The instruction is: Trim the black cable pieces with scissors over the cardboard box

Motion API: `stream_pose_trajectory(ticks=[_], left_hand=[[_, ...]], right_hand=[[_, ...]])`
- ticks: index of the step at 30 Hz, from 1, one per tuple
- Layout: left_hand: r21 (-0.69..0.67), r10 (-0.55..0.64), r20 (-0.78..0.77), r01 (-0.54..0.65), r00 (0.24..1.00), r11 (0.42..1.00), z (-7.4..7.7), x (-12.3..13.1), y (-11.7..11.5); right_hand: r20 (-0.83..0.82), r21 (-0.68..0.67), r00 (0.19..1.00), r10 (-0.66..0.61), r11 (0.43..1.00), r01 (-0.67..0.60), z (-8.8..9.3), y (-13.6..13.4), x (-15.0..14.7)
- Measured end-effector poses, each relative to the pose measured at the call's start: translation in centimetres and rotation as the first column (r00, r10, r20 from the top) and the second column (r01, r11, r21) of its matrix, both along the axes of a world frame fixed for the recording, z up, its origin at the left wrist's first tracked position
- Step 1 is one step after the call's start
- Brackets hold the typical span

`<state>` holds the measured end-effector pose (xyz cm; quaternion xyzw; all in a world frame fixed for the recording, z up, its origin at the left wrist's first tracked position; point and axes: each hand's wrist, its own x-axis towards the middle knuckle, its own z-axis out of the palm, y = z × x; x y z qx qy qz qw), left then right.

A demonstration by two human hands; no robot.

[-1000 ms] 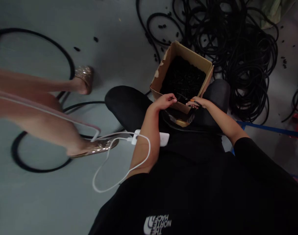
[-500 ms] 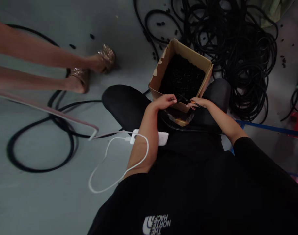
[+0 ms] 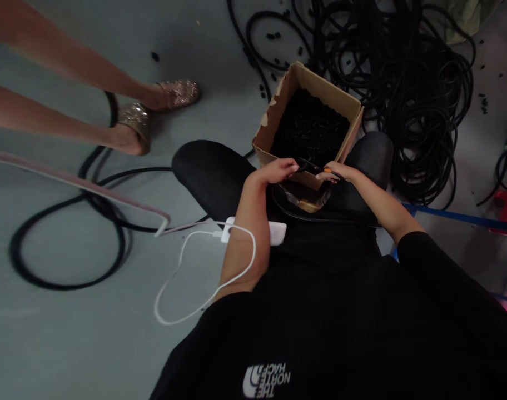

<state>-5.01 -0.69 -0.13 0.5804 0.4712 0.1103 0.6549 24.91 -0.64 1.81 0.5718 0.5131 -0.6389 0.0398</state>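
Left hand (image 3: 274,172): fingers curled, pinching a thin black strand (image 3: 302,165); the strand is too dark and small to make out in detail. Right hand (image 3: 336,173): closed around small orange-handled cutters (image 3: 327,170), with the black blades pointing toward the strand. Hands close together, just above the near wall of a cardboard box (image 3: 278,114).

Box sits open on the floor against the person's knees (image 3: 372,158), and is filled with short black cable pieces (image 3: 309,128). A heap of coiled black cable (image 3: 424,94) lies just beyond it.

White charging cable (image 3: 182,283) runs to a white power bank (image 3: 277,233) on the lap. A second person's bare legs (image 3: 57,83) and glittery flat shoes (image 3: 178,94) stand to the left, on the grey floor (image 3: 57,344).
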Motion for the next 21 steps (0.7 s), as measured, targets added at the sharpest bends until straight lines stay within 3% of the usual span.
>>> stream_pose_trajectory(ticks=[4,9,15,21], left_hand=[[-0.023,0.09,-0.07,-0.091,0.993,0.996,0.2,-0.4,-0.1],[-0.015,0.099,-0.072,-0.1,0.993,0.995,0.1,-0.6,-0.1],[-0.068,0.017,0.006,-0.016,1.0,0.998,0.2,0.5,-0.2],[-0.084,0.115,-0.024,-0.117,0.993,0.99,0.2,0.2,0.1]], right_hand=[[-0.01,0.01,0.999,0.037,0.999,-0.037,0.0,-0.1,0.6],[-0.02,0.032,0.994,0.107,0.994,-0.106,0.2,0.0,1.1],[-0.024,0.036,0.995,0.099,0.995,-0.098,-0.6,0.4,0.5],[0.005,0.053,0.998,0.057,0.997,-0.057,-0.1,0.2,0.4]])
